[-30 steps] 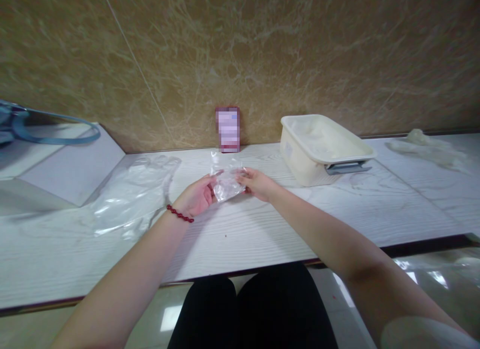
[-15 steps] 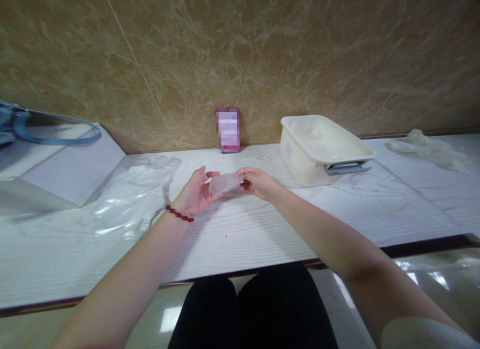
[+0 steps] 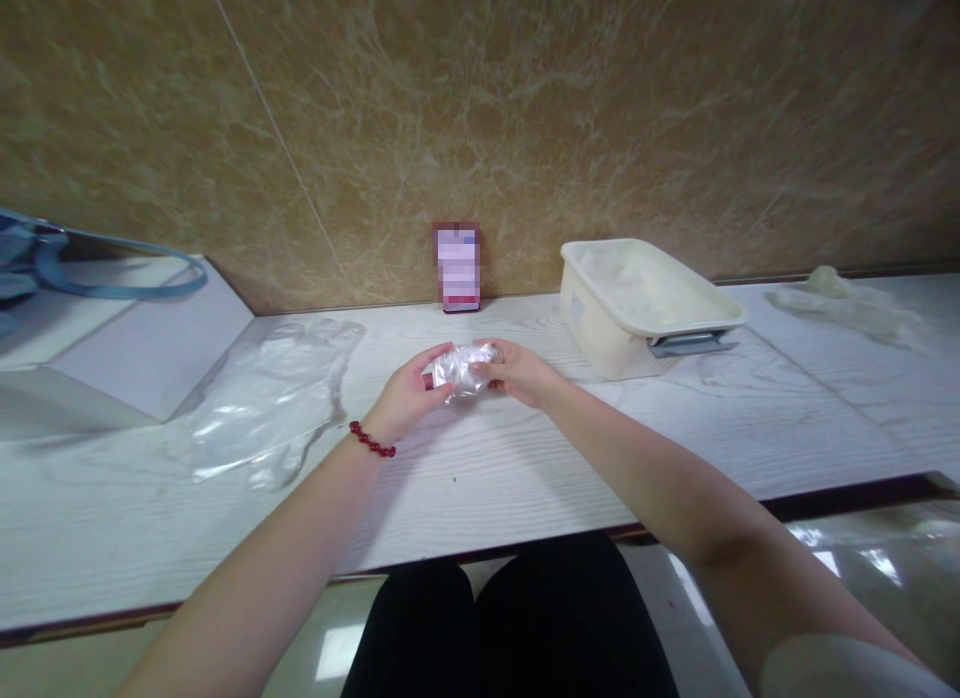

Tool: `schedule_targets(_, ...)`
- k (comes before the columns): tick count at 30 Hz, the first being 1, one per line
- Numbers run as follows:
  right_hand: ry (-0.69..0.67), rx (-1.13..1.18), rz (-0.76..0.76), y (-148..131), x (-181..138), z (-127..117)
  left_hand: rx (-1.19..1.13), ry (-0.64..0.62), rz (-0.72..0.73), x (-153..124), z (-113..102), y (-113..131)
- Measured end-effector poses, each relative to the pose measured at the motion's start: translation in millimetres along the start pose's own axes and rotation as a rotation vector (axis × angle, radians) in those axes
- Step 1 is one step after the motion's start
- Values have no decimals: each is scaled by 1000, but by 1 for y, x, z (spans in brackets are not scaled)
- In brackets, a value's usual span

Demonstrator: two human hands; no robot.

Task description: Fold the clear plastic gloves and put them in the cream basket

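Both hands meet over the middle of the white wood-grain table (image 3: 525, 458). My left hand (image 3: 409, 396), with a red bead bracelet on its wrist, and my right hand (image 3: 519, 370) are closed on a small crumpled clear plastic bag (image 3: 463, 368) held between them just above the tabletop. The fingers of both hands pinch and bunch the plastic.
A flat clear plastic sheet (image 3: 266, 403) lies to the left. A cream plastic tub (image 3: 641, 303) on a scale stands at the right rear. A small card (image 3: 457, 268) leans on the marble wall. More crumpled plastic (image 3: 844, 298) lies far right. A blue-strapped bag (image 3: 45, 263) sits far left.
The bag was held spread, then stretched flat between the hands; now it is bunched into a small wad and the hands have come closer together.
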State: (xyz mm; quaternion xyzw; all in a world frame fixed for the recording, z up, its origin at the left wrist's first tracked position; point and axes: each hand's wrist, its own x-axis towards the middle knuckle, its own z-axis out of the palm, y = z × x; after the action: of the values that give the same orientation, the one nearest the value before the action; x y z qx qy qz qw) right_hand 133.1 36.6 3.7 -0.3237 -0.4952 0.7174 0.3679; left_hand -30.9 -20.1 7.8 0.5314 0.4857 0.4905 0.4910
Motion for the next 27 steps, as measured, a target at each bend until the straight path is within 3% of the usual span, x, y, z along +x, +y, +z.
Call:
schedule_targets(5, -7, -69, 37, 2, 4, -3, -124, -20, 12, 1, 0, 0)
schedule_targets(10, 58, -156, -68, -7, 6, -5, -252, 87, 49, 7, -5, -4)
schedule_targets(14, 175, -240, -280, -48, -3, -13, -188, 195, 15, 13, -11, -14)
schedule_targets(18, 332, -318, -431, -115, -27, -47, -39, 172, 68, 18, -15, -22)
schedule_targets(20, 461, -483, -394, -147, -39, -76, 14, 154, 98, 19, -16, -24)
schedule_targets(23, 713, -868, -208, -181, -48, -124, 59, 141, 102, 20, -16, -25)
schedule_targets(25, 743, -1054, -40, -191, -47, -149, 69, 135, 102, 21, -16, -26)
schedule_targets(27, 691, -1169, 144, -190, -44, -167, 71, 122, 114, 22, -16, -26)
